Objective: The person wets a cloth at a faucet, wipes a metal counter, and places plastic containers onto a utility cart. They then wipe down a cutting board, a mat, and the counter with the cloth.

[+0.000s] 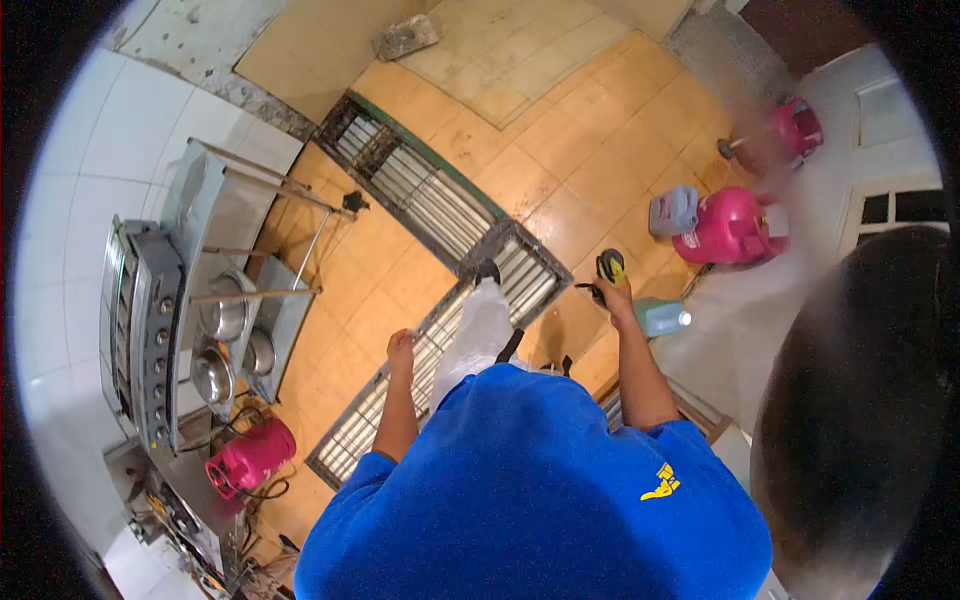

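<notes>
Blue shirt [530, 490] nearest; right hand [619, 299] gripping black-and-yellow tool [611, 266], type unclear, near blue jug [660, 319]; left fingers [401, 343] curled beside floor grating [350, 442], can't tell if holding anything; step looks like carrying; next move calls for firm grip, careful footing

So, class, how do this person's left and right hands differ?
The right hand grips a black-and-yellow item, while the left hand looks loosely curled, with nothing visible in it. The right hand appears next to a bluish bottle; the left hand appears beside the floor grating. Both hands are bare, on arms extending from blue sleeves.
</notes>
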{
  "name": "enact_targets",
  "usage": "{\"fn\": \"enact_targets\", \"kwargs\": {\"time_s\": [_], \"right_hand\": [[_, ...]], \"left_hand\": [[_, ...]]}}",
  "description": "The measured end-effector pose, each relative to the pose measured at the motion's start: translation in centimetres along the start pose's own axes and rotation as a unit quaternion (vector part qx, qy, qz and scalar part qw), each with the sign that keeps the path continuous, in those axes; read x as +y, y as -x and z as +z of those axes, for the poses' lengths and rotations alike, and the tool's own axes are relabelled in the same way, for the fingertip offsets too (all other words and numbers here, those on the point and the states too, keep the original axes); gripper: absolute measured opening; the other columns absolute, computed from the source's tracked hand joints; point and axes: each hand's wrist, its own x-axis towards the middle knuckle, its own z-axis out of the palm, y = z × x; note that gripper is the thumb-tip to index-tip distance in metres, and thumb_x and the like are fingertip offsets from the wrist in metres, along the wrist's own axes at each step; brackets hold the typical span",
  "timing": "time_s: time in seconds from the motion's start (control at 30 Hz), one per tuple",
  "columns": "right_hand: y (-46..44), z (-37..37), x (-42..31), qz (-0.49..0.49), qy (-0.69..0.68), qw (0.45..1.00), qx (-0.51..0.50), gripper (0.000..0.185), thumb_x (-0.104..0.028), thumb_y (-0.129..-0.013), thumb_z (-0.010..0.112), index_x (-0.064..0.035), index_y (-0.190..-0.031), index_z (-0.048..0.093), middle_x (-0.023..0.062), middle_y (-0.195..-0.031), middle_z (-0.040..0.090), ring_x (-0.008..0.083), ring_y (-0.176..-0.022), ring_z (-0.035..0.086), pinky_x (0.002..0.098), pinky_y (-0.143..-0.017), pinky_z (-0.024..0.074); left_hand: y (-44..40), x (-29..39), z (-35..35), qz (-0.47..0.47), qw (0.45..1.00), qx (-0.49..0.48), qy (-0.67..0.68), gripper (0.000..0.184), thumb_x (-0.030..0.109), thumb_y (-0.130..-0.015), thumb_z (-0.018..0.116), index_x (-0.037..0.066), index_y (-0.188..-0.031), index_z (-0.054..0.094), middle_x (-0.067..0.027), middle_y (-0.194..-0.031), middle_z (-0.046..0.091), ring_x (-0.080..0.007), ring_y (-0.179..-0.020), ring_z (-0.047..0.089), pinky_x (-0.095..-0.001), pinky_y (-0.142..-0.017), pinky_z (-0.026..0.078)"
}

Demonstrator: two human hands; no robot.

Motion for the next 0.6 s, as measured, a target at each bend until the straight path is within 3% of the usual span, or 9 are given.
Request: {"fn": "enact_targets", "kwargs": {"time_s": [0.1,0.13,0.2,0.3,0.37,0.4,0.47,0.6], "right_hand": [[-5.6,4.4,-5.8,-0.001,-0.052,0.995,0.087,0.024,-0.016,-0.079,0.065,-0.0076,-0.098,0.051,0.0025,-0.079,0.059,0.0116,-0.054,0.055,0.0256,-0.046,0.0459],[-7.3,6.1,-7.8,-0.020,-0.044,0.989,0.138,0.022,-0.015,-0.079,0.065,-0.0087,-0.094,0.051,0.0007,-0.069,0.056,0.0097,-0.051,0.052,0.0236,-0.042,0.0410],[-10.3,8.4,-10.7,-0.210,0.051,0.968,0.128,0.021,-0.015,-0.079,0.065,-0.0094,-0.093,0.051,-0.0005,-0.064,0.052,0.0086,-0.047,0.048,0.0224,-0.039,0.0367],[-12.3,9.5,-14.7,-0.152,0.009,0.976,0.156,0.020,-0.014,-0.078,0.065,-0.0097,-0.093,0.050,-0.0014,-0.062,0.049,0.0077,-0.045,0.043,0.0224,-0.036,0.0317],[-12.5,10.4,-18.1,-0.061,-0.103,0.972,0.201,0.021,-0.013,-0.078,0.064,-0.0092,-0.093,0.051,-0.0016,-0.063,0.049,0.0075,-0.044,0.042,0.0226,-0.036,0.0317],[-13.1,10.4,-18.8,-0.107,-0.029,0.979,0.173,0.020,-0.014,-0.078,0.064,-0.0097,-0.093,0.050,-0.0016,-0.063,0.048,0.0075,-0.044,0.042,0.0229,-0.036,0.0308],[-16.4,9.5,-18.5,-0.332,0.067,0.919,0.201,0.020,-0.016,-0.079,0.064,-0.0103,-0.093,0.050,-0.0016,-0.063,0.048,0.0077,-0.043,0.042,0.0231,-0.035,0.0299],[-18.2,7.9,-21.9,-0.159,-0.057,0.967,0.189,0.022,-0.018,-0.078,0.064,-0.0101,-0.093,0.051,-0.0008,-0.064,0.049,0.0077,-0.043,0.040,0.0231,-0.035,0.0293]], "left_hand": [[-4.1,11.0,5.2,-0.021,0.995,-0.089,-0.050,0.029,0.021,-0.085,0.057,0.001,-0.106,0.058,-0.0081,-0.098,0.061,-0.0166,-0.095,0.055,-0.0276,-0.084,0.042],[-5.9,14.0,7.1,0.007,0.991,-0.118,-0.065,0.028,0.021,-0.085,0.057,0.001,-0.105,0.058,-0.0078,-0.098,0.061,-0.0164,-0.094,0.055,-0.0273,-0.083,0.042],[-8.5,17.8,9.5,0.051,0.978,-0.176,-0.101,0.027,0.020,-0.085,0.056,0.002,-0.105,0.058,-0.0071,-0.098,0.061,-0.0159,-0.093,0.055,-0.0267,-0.083,0.042],[-12.8,21.0,12.4,0.065,0.974,-0.198,-0.095,0.026,0.020,-0.085,0.057,0.003,-0.105,0.058,-0.0055,-0.096,0.061,-0.0147,-0.091,0.055,-0.0265,-0.081,0.043],[-14.7,23.0,13.9,0.051,0.978,-0.189,-0.068,0.027,0.022,-0.085,0.057,0.002,-0.103,0.057,-0.0061,-0.095,0.061,-0.0145,-0.090,0.055,-0.0269,-0.081,0.043],[-15.3,23.8,14.5,0.050,0.981,-0.180,-0.057,0.028,0.023,-0.085,0.058,0.002,-0.103,0.057,-0.0062,-0.094,0.060,-0.0143,-0.090,0.055,-0.0266,-0.080,0.043],[-16.7,25.0,15.9,0.037,0.984,-0.168,-0.046,0.031,0.027,-0.085,0.057,0.003,-0.104,0.056,-0.0060,-0.096,0.059,-0.0144,-0.091,0.053,-0.0272,-0.081,0.042],[-18.5,25.1,17.5,-0.005,0.992,-0.125,-0.034,0.040,0.039,-0.085,0.056,0.004,-0.104,0.054,-0.0061,-0.098,0.057,-0.0161,-0.094,0.050,-0.0304,-0.084,0.039]]}}
